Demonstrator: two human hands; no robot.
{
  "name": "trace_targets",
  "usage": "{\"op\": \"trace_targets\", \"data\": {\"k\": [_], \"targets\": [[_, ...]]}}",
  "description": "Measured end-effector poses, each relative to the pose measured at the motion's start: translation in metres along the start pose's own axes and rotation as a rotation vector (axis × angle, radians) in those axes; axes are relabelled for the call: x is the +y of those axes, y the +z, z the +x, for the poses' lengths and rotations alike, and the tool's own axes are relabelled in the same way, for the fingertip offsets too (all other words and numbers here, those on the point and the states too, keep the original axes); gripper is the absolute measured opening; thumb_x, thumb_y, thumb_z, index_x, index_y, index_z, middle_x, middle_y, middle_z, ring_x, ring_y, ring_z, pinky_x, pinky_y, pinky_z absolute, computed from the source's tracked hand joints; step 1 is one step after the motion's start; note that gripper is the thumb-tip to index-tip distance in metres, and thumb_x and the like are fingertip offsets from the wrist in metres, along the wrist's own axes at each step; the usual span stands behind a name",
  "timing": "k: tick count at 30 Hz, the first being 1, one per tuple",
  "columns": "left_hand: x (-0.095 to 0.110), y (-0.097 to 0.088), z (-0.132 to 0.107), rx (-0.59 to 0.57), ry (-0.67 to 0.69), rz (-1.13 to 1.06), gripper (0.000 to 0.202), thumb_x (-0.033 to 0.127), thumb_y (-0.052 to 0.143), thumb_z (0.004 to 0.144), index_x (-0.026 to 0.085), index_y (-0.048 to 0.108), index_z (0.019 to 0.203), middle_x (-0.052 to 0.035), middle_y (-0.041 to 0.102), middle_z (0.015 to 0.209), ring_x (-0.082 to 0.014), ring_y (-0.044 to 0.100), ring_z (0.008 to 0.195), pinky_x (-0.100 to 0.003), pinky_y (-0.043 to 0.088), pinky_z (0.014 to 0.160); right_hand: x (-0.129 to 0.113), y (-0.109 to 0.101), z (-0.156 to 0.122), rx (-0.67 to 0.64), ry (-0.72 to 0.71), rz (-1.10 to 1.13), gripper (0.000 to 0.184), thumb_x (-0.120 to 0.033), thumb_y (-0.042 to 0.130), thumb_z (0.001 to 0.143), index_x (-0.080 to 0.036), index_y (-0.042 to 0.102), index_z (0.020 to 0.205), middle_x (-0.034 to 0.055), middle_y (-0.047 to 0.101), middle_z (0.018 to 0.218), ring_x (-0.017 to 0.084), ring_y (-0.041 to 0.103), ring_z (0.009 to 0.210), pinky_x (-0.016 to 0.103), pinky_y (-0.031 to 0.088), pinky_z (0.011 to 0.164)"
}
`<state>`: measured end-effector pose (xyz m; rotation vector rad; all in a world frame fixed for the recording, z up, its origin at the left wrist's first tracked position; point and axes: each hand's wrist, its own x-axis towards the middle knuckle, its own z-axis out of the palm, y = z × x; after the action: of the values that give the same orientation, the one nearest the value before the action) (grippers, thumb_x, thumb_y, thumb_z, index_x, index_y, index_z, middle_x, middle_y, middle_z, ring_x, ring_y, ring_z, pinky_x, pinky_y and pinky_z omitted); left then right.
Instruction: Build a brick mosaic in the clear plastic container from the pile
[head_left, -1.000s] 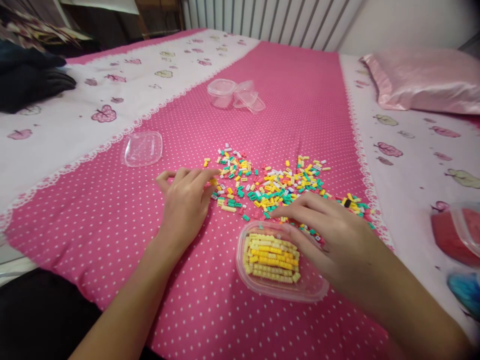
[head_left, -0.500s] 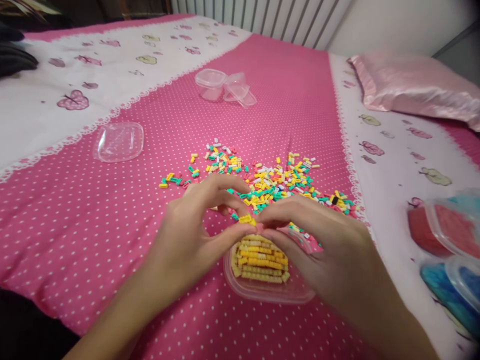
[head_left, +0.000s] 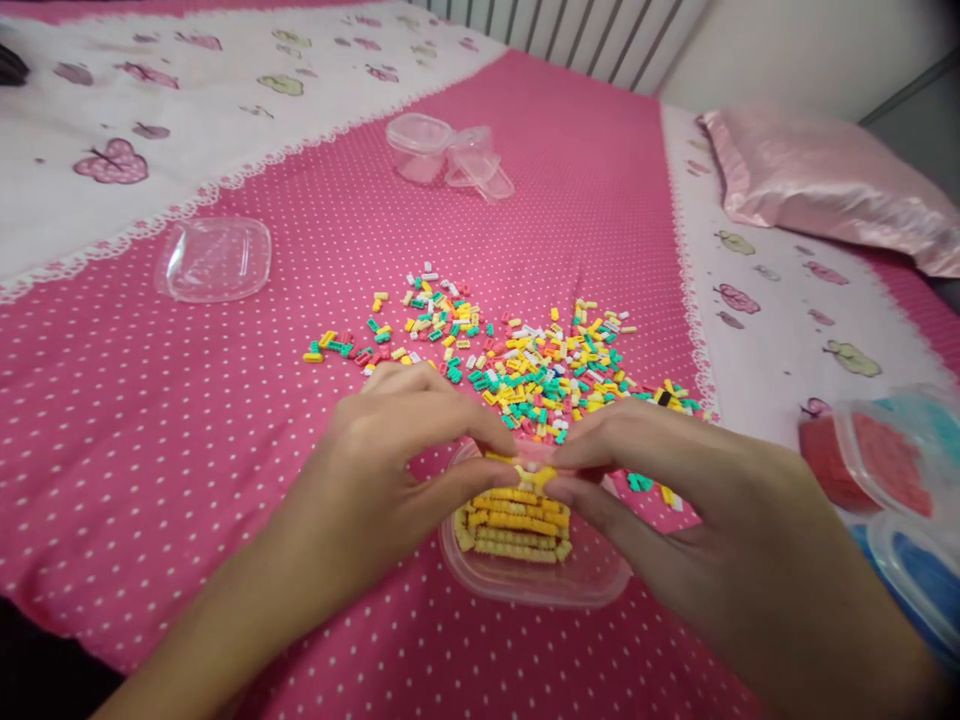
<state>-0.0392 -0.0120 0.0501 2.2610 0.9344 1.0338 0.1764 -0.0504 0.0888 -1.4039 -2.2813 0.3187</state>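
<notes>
My left hand (head_left: pixel 390 465) and my right hand (head_left: pixel 690 500) face each other with thumbs and forefingers closed. Between their fingertips is a short piece of yellow building bricks (head_left: pixel 535 476), held at both ends and partly covered by the fingers. Just below it stands a clear plastic container (head_left: pixel 596 585). Inside lie joined rows of yellow and pale yellow bricks (head_left: pixel 517 522), side by side. Beyond the hands, a loose heap of small bricks (head_left: pixel 536 375) in yellow, green, white and pink spreads over the pink dotted bedspread (head_left: pixel 322 250).
A clear lid (head_left: pixel 217 260) lies at the left. Clear empty containers (head_left: pixel 420 148) stand farther back. At the right are a tub of red pieces (head_left: pixel 885 460) and a tub with blue contents (head_left: pixel 930 570). A pink pillow (head_left: pixel 825 190) rests at the back right.
Both hands have come slightly lower and nearer the container, the right one moving a little right. The yellow bricks now span between both hands' fingertips. The view has shifted slightly.
</notes>
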Motion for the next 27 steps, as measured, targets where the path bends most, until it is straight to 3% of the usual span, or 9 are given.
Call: {"op": "trace_targets", "data": {"k": [7, 12, 18, 23, 27], "targets": [[0.002, -0.022, -0.001, -0.157, 0.039, 0.065, 0.009, 0.023, 0.059, 0.098, 0.026, 0.068, 0.099, 0.0053, 0.073, 0.096, -0.0135, 0.065, 0.089, -0.029, 0.044, 0.084, -0.011, 0.012, -0.004, -0.144, 0.047, 0.159, 0.023, -0.003, 0.057, 0.082, -0.025, 0.064, 0.085, -0.0068, 0.071, 0.081, 0.011, 0.066, 0.071, 0.023, 0.049, 0.063], [0.000, -0.026, -0.001, -0.207, 0.034, 0.079, 0.012, 0.024, 0.056, 0.098, 0.026, 0.068, 0.098, 0.0038, 0.072, 0.094, -0.0148, 0.063, 0.087, -0.030, 0.043, 0.080, -0.013, 0.022, -0.005, -0.166, 0.101, 0.230, 0.023, -0.005, 0.058, 0.084, -0.027, 0.064, 0.086, -0.0069, 0.073, 0.084, 0.013, 0.068, 0.077, 0.024, 0.050, 0.067], [-0.006, -0.023, -0.002, -0.188, 0.011, 0.113, 0.012, 0.026, 0.058, 0.098, 0.025, 0.070, 0.096, 0.0020, 0.070, 0.089, -0.0162, 0.060, 0.088, -0.030, 0.042, 0.081, -0.015, 0.025, -0.005, -0.219, 0.099, 0.195, 0.024, -0.005, 0.061, 0.084, -0.028, 0.065, 0.082, -0.0093, 0.070, 0.071, 0.010, 0.062, 0.058, 0.024, 0.041, 0.054], [-0.010, -0.020, -0.002, -0.175, 0.053, 0.110, 0.009, 0.022, 0.062, 0.096, 0.024, 0.071, 0.096, 0.0040, 0.069, 0.086, -0.0144, 0.058, 0.086, -0.028, 0.041, 0.080, -0.015, 0.034, -0.009, -0.213, 0.108, 0.130, 0.024, -0.003, 0.056, 0.084, -0.025, 0.062, 0.079, -0.0065, 0.067, 0.070, 0.012, 0.059, 0.060, 0.026, 0.037, 0.054], [-0.011, -0.018, -0.002, -0.152, 0.069, 0.101, 0.009, 0.020, 0.066, 0.094, 0.025, 0.072, 0.097, 0.0048, 0.070, 0.083, -0.0136, 0.058, 0.084, -0.028, 0.042, 0.081, -0.011, 0.048, -0.009, -0.177, 0.019, 0.087, 0.026, 0.001, 0.054, 0.080, -0.023, 0.062, 0.076, -0.0022, 0.065, 0.079, 0.014, 0.058, 0.072, 0.026, 0.038, 0.060]]}}
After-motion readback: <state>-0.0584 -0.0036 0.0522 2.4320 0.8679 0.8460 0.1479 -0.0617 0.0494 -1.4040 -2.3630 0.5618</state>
